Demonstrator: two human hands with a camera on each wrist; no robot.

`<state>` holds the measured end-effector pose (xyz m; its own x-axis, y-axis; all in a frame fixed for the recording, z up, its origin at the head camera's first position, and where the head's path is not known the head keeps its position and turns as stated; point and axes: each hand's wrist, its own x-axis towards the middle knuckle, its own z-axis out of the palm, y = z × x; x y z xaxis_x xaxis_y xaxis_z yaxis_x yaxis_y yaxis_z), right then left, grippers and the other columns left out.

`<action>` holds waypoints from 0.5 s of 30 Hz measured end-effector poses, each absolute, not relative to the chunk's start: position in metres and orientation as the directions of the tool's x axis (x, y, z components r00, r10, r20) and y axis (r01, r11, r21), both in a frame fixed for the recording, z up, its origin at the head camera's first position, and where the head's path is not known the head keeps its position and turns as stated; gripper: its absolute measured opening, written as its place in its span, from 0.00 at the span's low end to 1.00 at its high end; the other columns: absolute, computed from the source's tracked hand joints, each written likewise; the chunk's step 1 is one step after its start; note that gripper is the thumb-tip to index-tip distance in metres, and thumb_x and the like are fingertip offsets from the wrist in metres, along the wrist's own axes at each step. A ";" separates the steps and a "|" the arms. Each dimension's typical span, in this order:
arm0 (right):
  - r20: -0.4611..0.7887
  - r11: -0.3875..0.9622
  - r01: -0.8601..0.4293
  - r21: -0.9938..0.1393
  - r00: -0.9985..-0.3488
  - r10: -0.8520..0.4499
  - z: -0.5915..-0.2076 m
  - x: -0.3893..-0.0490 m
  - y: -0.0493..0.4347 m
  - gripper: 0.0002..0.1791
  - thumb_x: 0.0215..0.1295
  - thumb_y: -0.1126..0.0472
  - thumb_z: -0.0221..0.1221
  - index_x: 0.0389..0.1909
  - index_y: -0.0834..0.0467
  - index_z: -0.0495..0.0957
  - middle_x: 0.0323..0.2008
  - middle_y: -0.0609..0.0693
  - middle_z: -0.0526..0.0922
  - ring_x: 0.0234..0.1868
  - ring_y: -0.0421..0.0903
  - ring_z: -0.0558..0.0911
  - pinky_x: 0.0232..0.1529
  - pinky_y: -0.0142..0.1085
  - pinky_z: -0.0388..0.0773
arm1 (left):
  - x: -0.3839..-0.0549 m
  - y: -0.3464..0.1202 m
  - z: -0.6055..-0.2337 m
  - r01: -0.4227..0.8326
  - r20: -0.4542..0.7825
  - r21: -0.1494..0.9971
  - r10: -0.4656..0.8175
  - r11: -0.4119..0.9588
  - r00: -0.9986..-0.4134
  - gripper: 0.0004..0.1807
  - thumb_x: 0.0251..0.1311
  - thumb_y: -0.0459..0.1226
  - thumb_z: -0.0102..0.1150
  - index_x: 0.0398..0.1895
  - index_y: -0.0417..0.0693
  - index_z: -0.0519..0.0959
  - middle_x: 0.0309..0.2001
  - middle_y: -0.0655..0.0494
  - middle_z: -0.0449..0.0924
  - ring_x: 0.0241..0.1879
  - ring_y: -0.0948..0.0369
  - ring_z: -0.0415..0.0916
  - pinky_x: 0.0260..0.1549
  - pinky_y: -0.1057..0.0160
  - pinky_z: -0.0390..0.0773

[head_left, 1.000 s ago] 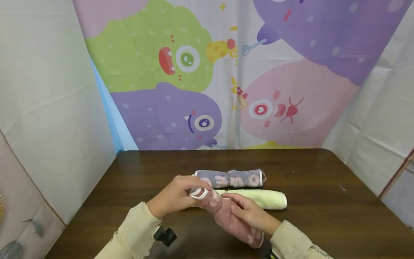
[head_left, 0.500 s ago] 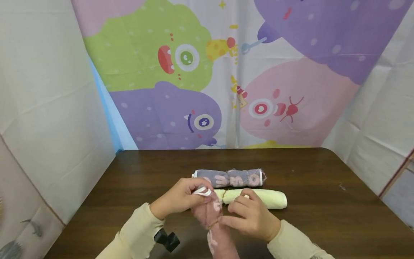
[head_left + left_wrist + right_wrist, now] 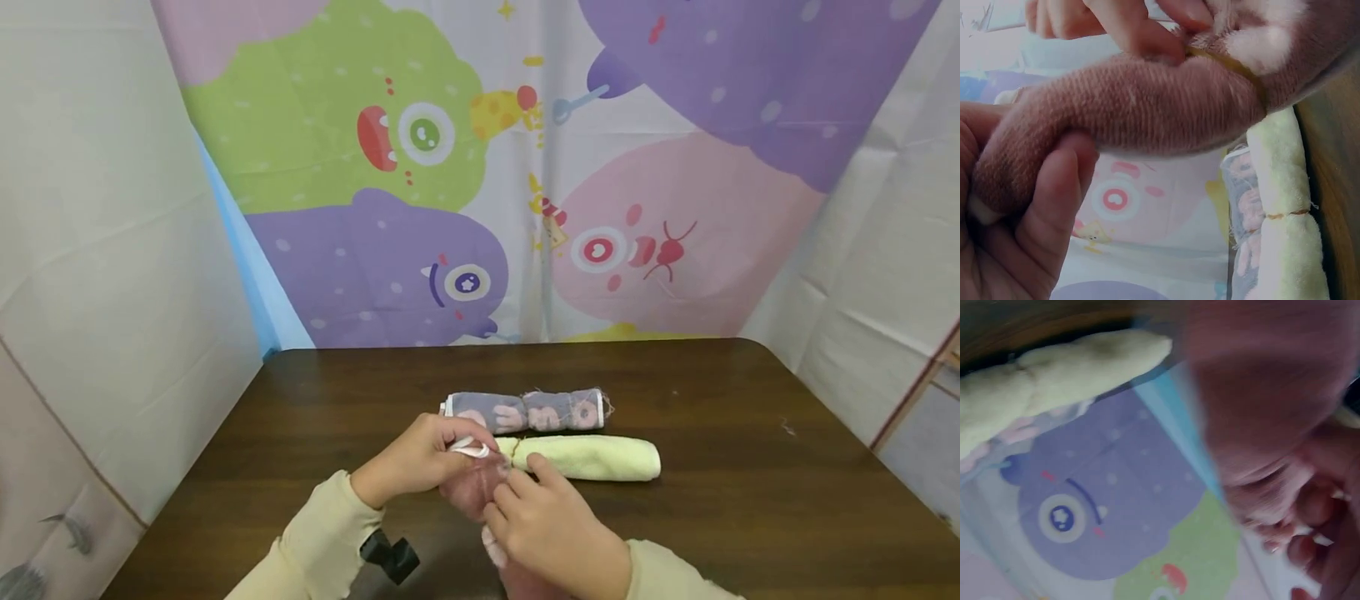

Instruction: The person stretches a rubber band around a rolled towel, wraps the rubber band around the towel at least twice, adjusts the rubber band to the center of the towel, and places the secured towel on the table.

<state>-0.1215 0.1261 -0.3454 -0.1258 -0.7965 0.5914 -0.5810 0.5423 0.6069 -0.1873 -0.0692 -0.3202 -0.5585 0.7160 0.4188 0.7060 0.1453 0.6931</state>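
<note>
In the head view my left hand (image 3: 408,458) grips the white-edged end of a rolled pink towel (image 3: 472,492). The left wrist view shows the towel roll (image 3: 1129,103) bent, with a tan rubber band (image 3: 1232,64) around its middle. My right hand (image 3: 555,525) is at the band, its fingertips and thumb pinching there. In the head view this hand covers the band and much of the roll. The right wrist view has the pink towel (image 3: 1266,381) close up and blurred. The roll is held above the table.
A pale yellow rolled towel (image 3: 592,458), tied with a band, lies just beyond my hands on the dark wooden table (image 3: 750,433). Behind it lies a grey towel roll (image 3: 487,408) with pink patterns and loose threads. A cartoon-printed curtain (image 3: 375,275) hangs at the back.
The pink towel has swung from slanting right to pointing more toward me. My right hand left its body, went to the band, and now curls closer over it. My left hand keeps its grip.
</note>
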 end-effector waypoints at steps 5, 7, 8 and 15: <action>0.587 0.569 -0.549 0.612 -0.166 -0.792 -0.348 -0.122 0.130 0.12 0.55 0.55 0.55 0.14 0.51 0.73 0.16 0.43 0.70 0.23 0.42 0.68 0.35 0.37 0.67 | -0.190 -0.072 -0.319 0.723 0.425 0.685 0.755 0.094 -0.500 0.10 0.51 0.20 0.56 0.35 0.35 0.83 0.32 0.47 0.84 0.30 0.72 0.71 0.30 0.68 0.76; 0.595 0.557 -0.589 0.586 -0.155 -0.789 -0.352 -0.126 0.137 0.10 0.54 0.55 0.55 0.17 0.50 0.75 0.18 0.41 0.73 0.24 0.41 0.69 0.36 0.38 0.68 | -0.192 -0.074 -0.319 0.724 0.430 0.685 0.760 0.076 -0.486 0.09 0.52 0.21 0.58 0.35 0.35 0.83 0.33 0.47 0.84 0.32 0.72 0.73 0.32 0.67 0.77; 0.602 0.552 -0.615 0.563 -0.152 -0.784 -0.353 -0.127 0.141 0.09 0.55 0.56 0.54 0.18 0.49 0.76 0.20 0.41 0.74 0.25 0.40 0.70 0.37 0.38 0.69 | -0.192 -0.076 -0.319 0.723 0.434 0.688 0.761 0.066 -0.483 0.08 0.53 0.22 0.59 0.35 0.35 0.83 0.33 0.47 0.85 0.34 0.71 0.74 0.33 0.67 0.78; 0.632 0.534 -0.749 0.393 -0.202 -0.748 -0.361 -0.130 0.163 0.03 0.51 0.57 0.58 0.24 0.48 0.80 0.24 0.39 0.75 0.26 0.39 0.69 0.39 0.39 0.68 | -0.196 -0.088 -0.322 0.703 0.449 0.706 0.711 0.090 -0.541 0.11 0.54 0.21 0.57 0.37 0.38 0.84 0.36 0.48 0.85 0.30 0.71 0.72 0.27 0.70 0.72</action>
